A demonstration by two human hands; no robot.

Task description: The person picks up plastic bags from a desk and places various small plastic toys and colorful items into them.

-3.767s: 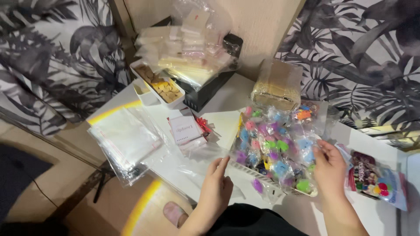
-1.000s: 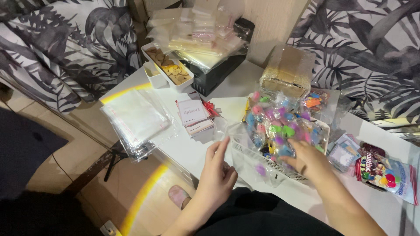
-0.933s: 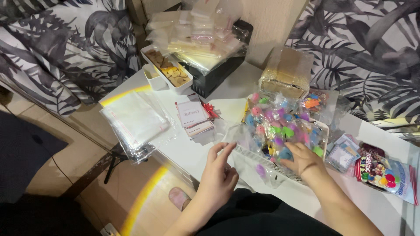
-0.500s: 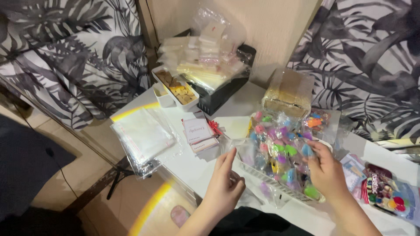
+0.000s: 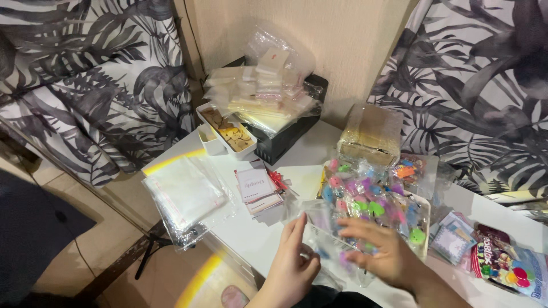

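Bare white table (image 5: 251, 236) left of the left hand's fingers (image 5: 295, 225): open lane. Ahead, card stack (image 5: 257, 188) and red bow (image 5: 278, 179). Right-hand fingers (image 5: 357, 225) crowded by basket of wrapped trinkets (image 5: 371, 197); stack of clear bags (image 5: 184, 194) far left.

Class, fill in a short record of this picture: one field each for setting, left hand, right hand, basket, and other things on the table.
Setting: white table against a beige wall, leaf-print curtains either side
Left hand: fingers straight, at a clear plastic bag; grip unclear
Right hand: blurred, fingers spread over the basket's near edge
Basket: white, heaped with small wrapped colourful toys
Other things: stack of clear bags, small cards, white tray of brown pieces, candy packet
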